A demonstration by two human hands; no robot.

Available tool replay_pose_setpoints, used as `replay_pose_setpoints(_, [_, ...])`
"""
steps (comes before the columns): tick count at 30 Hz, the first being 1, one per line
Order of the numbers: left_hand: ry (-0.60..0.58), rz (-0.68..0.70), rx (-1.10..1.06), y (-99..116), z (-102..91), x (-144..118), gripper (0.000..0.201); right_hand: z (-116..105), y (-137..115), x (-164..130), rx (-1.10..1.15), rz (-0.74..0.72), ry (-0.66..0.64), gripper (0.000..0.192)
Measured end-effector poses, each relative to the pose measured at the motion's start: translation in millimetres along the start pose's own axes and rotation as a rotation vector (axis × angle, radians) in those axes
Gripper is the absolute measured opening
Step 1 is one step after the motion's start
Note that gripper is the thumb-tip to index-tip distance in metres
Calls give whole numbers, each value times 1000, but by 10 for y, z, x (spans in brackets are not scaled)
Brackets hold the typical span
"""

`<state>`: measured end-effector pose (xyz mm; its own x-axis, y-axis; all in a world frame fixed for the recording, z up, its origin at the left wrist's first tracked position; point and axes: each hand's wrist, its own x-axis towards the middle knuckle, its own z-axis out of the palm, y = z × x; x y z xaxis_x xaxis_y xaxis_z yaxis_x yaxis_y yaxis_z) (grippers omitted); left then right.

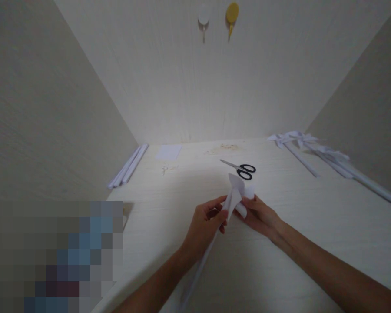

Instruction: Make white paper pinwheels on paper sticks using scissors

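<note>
Head view: I see my left hand (206, 224) and right hand (260, 215) meeting over the middle of the table (313, 226), both on one paper pinwheel (237, 191). The left fingers are curled narrow, thumb and forefinger pinched on the top of the paper stick (204, 258) just under the folded blades. The stick runs down and to the left from there, past my left wrist toward the bottom edge. The right fingers are also closed in, pinching a blade at the pinwheel's right side; I cannot tell exactly which fold they grip. The pinwheel is held just above the table, its blades pointing up and away from me.

Just beyond the pinwheel lie scissors (239, 168) with black handles, blades pointing left, near but not touching it. Farther back a white sheet (168, 152) lies flat near the back wall. Along the left wall, a few rolled paper sticks (128, 165) lie side by side. At the right rear, well apart from my hands, lie several finished pinwheels (308, 145), their sticks running toward the right edge. On the back wall hang a white hook (203, 19) and a yellow hook (231, 15). The lower left corner is blurred out.
</note>
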<state>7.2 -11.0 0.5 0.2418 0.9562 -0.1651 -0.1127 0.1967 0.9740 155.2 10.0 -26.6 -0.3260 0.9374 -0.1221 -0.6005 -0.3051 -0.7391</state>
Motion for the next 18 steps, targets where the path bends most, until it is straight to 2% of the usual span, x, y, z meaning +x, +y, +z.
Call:
replay_pose_setpoints(7, [-4,-18,-9,16,0,-35,35,16,0,9,-36,27,-66,29])
replay_pose_setpoints(14, [-58,-19,10,15,11,-21,22,25,20,3,-65,40,33,21])
replay_pose_setpoints(18, [-34,5,106,-14,-12,0,14,64,-7,3,-157,27,72,21])
